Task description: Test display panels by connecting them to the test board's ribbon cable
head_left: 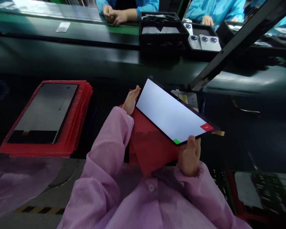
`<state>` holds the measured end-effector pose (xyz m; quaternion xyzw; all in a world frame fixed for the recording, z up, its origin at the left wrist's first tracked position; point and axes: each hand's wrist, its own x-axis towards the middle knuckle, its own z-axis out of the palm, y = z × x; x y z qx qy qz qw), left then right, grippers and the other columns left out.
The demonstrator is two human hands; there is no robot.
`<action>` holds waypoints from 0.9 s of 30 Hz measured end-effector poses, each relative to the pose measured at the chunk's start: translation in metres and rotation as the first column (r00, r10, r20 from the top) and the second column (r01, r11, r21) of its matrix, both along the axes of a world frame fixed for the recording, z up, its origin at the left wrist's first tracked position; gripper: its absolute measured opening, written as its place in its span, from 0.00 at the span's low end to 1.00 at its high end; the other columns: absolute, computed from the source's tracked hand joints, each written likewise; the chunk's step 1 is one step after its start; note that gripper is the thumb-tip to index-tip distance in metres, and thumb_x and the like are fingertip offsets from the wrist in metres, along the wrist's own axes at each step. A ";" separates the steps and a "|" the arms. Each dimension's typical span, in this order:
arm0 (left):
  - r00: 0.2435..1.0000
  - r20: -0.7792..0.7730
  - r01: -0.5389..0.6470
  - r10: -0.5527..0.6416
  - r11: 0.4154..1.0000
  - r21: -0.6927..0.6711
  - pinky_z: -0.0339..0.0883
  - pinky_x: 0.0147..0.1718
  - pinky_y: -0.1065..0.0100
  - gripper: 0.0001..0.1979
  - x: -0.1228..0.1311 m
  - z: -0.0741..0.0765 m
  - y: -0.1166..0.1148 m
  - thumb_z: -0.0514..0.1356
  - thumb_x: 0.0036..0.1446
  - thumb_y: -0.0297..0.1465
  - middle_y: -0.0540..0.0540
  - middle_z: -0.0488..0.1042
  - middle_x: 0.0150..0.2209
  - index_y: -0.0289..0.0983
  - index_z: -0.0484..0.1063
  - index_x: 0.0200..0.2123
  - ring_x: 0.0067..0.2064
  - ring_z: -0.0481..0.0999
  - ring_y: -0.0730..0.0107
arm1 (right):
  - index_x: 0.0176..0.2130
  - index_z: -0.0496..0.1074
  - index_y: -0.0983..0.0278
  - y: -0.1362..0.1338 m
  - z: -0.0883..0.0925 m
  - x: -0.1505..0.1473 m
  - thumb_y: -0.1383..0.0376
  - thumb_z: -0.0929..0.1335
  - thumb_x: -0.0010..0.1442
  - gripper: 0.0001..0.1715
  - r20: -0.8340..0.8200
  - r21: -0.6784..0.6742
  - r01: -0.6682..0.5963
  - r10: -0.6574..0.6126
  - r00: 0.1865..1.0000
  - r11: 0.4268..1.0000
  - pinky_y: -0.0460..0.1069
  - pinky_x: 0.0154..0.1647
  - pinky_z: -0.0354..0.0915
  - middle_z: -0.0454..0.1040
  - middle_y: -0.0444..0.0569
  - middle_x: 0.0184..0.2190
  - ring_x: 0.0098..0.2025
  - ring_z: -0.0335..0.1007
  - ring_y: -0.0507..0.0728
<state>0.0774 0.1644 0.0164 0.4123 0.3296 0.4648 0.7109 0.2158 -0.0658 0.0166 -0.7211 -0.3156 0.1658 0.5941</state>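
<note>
A lit display panel (pixel 169 111) is held tilted in front of me, its screen white with a red patch and a green patch at the right-hand end. My left hand (pixel 131 101) grips its left edge. At the lower right end, my right hand (pixel 190 156) has its thumb on the near edge; its other fingers are partly hidden. Below the panel lie red foam sheets (pixel 147 143), one corner hanging toward my lap. A copper-coloured tab (pixel 219 133) sticks out past the panel's right corner.
At left, an unlit panel (pixel 45 109) rests on stacked red sheets (pixel 79 127). A slanted metal bar (pixel 228 47) crosses at right. Black trays (pixel 162 36) stand across the line, with co-workers' hands (pixel 118 16) behind. A blue pen (pixel 202 106) lies beyond the panel.
</note>
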 end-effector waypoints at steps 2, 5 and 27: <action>1.000 0.024 0.017 -0.018 1.000 0.012 0.69 0.50 0.62 0.16 0.000 -0.002 0.002 0.57 0.62 0.42 0.46 0.78 0.36 0.36 0.74 0.31 0.51 0.76 0.61 | 0.57 0.63 0.62 0.001 0.000 0.004 0.50 0.63 0.62 0.29 0.019 -0.002 -0.016 0.016 1.000 1.000 0.60 0.56 0.63 0.70 0.55 0.53 0.55 0.67 0.61; 0.999 0.047 0.010 -0.010 1.000 0.009 0.70 0.47 0.64 0.12 0.000 -0.001 0.001 0.57 0.61 0.36 0.48 0.78 0.32 0.36 0.74 0.30 0.46 0.78 0.64 | 0.55 0.64 0.65 0.004 0.001 0.009 0.52 0.69 0.57 0.31 0.053 -0.020 -0.018 0.019 0.998 1.000 0.60 0.54 0.64 0.71 0.56 0.51 0.53 0.68 0.62; 0.981 0.127 0.155 -0.149 0.987 -0.040 0.72 0.49 0.58 0.11 -0.005 0.004 -0.004 0.57 0.62 0.32 0.45 0.80 0.35 0.33 0.77 0.34 0.48 0.78 0.57 | 0.60 0.62 0.58 -0.024 0.091 0.020 0.62 0.72 0.56 0.34 0.882 -0.327 -0.280 0.398 0.251 0.902 0.68 0.62 0.54 0.62 0.56 0.60 0.64 0.55 0.69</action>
